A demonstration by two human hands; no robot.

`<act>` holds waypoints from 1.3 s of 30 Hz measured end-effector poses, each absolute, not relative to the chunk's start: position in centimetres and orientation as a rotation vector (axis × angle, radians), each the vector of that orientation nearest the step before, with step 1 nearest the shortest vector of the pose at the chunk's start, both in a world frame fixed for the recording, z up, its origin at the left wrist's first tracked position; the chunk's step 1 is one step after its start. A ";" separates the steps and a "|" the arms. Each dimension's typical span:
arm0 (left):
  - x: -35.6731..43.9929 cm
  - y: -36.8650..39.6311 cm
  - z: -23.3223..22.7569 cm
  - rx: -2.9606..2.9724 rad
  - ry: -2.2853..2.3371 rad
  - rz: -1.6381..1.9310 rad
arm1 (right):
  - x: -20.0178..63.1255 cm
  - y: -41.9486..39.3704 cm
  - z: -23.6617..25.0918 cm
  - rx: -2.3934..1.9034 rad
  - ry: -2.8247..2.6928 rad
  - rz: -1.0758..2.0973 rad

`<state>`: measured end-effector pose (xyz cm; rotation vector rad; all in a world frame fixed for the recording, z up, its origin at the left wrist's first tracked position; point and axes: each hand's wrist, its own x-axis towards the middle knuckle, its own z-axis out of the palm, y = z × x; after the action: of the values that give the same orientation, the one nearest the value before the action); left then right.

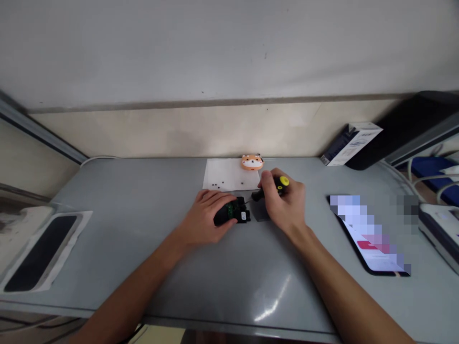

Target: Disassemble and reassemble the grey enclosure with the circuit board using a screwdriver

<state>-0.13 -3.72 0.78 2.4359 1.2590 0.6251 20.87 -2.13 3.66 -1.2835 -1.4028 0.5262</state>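
Note:
On the grey table, a small black device with a green circuit board (232, 210) lies opened, with a white label near its right end. My left hand (206, 217) grips its rounded left end, fingers over the back and thumb along the front. In my right hand (285, 203) is a screwdriver (283, 183), black with a yellow end cap. It is tilted, and its shaft reaches the device's right end; the exact contact of the tip is too small to see. Behind the device, several tiny dark screws (217, 186) lie on a white sheet of paper (225, 169).
An orange animal-faced case (252, 162) sits on the paper's back right corner. A dark flat square (261, 212) lies partly under my right hand. To the right are a lit phone (373, 239) and a leaning box (351, 143); another phone (41, 251) lies left.

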 end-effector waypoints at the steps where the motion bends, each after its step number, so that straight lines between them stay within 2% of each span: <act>1: -0.1 -3.7 0.8 2.435 1.257 0.626 | 20.9 -2.1 3.7 -1.280 -1.409 0.519; 10: -0.1 -3.6 0.6 2.453 1.214 0.668 | 20.1 -1.9 4.2 -1.248 -1.487 0.618; 17: -0.3 -3.5 0.3 2.505 1.176 0.695 | 20.0 0.1 5.5 -1.015 -1.716 0.974; 27: -0.4 -3.4 0.0 2.575 1.138 0.707 | 18.3 -0.2 3.2 -0.602 -1.056 1.397; 39: -0.5 -3.3 -0.1 2.603 1.142 0.712 | 19.2 -0.5 3.6 -0.553 -1.081 1.351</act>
<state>-0.51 -3.31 -0.15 2.6026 1.1416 0.7120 19.20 -0.53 3.63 -0.5530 -1.0811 1.3507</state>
